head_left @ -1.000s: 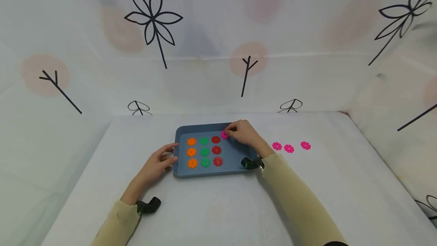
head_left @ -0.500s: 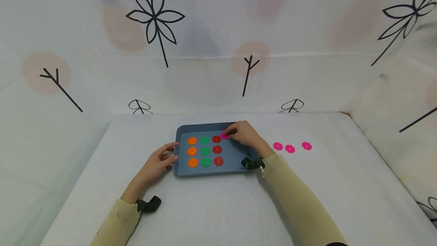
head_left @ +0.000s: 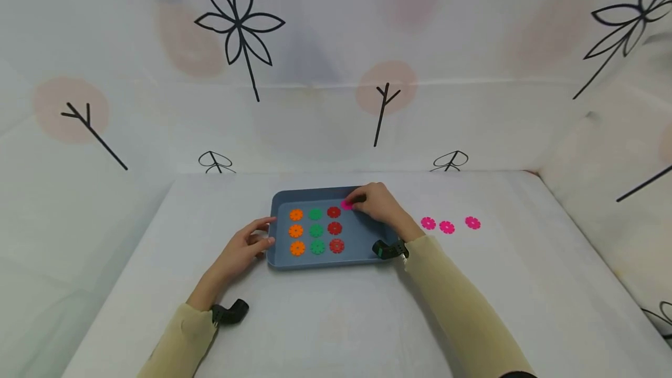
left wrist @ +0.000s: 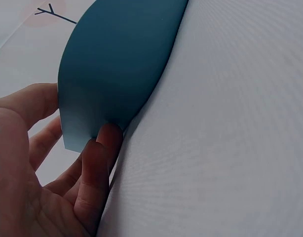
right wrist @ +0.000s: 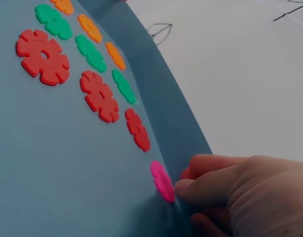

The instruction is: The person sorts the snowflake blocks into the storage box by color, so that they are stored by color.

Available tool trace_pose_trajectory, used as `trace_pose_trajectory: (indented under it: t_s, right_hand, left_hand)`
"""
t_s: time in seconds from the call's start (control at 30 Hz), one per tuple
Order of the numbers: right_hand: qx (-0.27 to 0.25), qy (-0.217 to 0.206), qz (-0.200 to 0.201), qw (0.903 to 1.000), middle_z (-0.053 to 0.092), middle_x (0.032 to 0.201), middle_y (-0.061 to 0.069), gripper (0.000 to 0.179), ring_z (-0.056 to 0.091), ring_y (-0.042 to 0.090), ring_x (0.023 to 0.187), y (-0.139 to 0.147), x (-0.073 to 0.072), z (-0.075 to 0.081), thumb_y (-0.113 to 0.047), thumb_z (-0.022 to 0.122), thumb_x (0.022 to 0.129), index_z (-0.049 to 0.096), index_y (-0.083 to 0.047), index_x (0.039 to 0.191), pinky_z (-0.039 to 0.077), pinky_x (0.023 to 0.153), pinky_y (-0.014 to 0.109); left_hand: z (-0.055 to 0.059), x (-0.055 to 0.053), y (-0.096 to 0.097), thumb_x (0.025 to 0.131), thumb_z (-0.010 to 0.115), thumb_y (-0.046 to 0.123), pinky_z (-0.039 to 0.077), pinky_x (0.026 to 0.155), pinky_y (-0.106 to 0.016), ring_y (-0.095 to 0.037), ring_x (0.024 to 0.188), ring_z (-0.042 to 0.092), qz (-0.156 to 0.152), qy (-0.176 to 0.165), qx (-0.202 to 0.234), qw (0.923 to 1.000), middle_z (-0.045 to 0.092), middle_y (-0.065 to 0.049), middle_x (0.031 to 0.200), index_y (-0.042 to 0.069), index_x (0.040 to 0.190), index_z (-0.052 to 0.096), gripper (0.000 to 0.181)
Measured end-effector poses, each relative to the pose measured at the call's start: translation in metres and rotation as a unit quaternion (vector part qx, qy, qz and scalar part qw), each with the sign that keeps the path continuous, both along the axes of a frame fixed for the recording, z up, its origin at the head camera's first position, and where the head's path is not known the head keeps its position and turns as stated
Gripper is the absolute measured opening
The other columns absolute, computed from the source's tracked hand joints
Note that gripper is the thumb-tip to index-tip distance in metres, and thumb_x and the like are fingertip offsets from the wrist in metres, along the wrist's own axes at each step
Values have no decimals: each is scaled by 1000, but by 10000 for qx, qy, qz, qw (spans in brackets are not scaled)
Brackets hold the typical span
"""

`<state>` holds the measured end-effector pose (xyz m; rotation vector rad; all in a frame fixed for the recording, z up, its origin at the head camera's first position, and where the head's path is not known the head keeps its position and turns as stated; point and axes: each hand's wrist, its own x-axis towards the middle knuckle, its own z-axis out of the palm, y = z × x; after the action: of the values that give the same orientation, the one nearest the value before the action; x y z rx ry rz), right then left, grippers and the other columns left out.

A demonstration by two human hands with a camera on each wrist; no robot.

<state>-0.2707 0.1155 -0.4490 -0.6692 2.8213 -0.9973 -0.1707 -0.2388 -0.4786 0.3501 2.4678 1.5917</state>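
A blue-grey tray [head_left: 310,263] lies on the white table, with rows of orange notched plastic discs [head_left: 296,231], green discs [head_left: 316,230] and red discs [head_left: 335,228] inside. My left hand [head_left: 238,254] holds the tray's left edge; in the left wrist view, fingertips [left wrist: 110,136] press its outer wall while another digit reaches over the rim. My right hand [head_left: 379,203] pinches a pink notched disc [right wrist: 163,181] by its edge, beside the far red one. In the right wrist view that disc stands tilted close over the tray floor, near the far wall.
Several more pink discs lie on the table right of the tray, among them one pink disc [head_left: 447,227] near my right forearm. A black wrist camera [head_left: 389,249] overlaps the tray's right front corner. White patterned cloth [head_left: 315,127] stands behind the table.
The pink disc, seen more face-on one second ago, now shows less past my right fingertips, at nearly the same spot. The left hand stays at the tray; the head view shifts slightly.
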Motion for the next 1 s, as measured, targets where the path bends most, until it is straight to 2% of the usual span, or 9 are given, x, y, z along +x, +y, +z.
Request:
trace_pose_trajectory:
  t_s: [0.2, 0.33, 0.5, 0.73, 1.0]
  right_hand:
    - [-531, -176, -157, 9983, 72, 108, 7, 19, 62, 21, 99, 5, 1, 4, -5, 72, 90, 78, -11, 107, 50, 87, 40]
    - [-706, -275, -51, 9971, 71, 112, 6, 20, 62, 21, 100, 9, 3, 10, -6, 71, 91, 78, -12, 109, 51, 87, 39]
    - [-809, -165, 18, 9966, 70, 115, 6, 21, 65, 22, 101, 23, 9, 18, -6, 69, 92, 77, -10, 111, 53, 86, 40]
    - [-907, -81, -190, 9957, 69, 117, 13, 23, 68, 31, 101, 62, 23, 28, -3, 68, 93, 74, -4, 115, 55, 85, 44]
    - [-670, -196, -926, 9932, 69, 117, 15, 24, 66, 34, 106, 122, 29, 12, -6, 67, 95, 71, -4, 119, 52, 91, 48]
  left_hand:
    - [0, -2, 1, 99, 64, 25, 53, 75, -30, -23, 89, 60, -54, 0, -19, 10000, 48, -20, 133, 13, 148, 47, 53]
    - [-1, -1, 0, 99, 65, 25, 53, 76, -30, -22, 89, 61, -29, -57, -8, 10000, 48, -19, 134, 14, 147, 48, 53]
    - [0, 0, 0, 98, 65, 26, 53, 75, -30, -22, 88, 60, -39, -6, -27, 10000, 49, -18, 134, 14, 147, 48, 53]
    - [2, -1, 0, 99, 65, 26, 53, 76, -31, -24, 91, 60, -54, -32, -24, 10000, 48, -18, 134, 15, 147, 48, 53]
    - [2, 1, -1, 98, 65, 25, 53, 75, -31, -22, 90, 61, -36, 3, -27, 10000, 49, -19, 134, 13, 148, 47, 54]
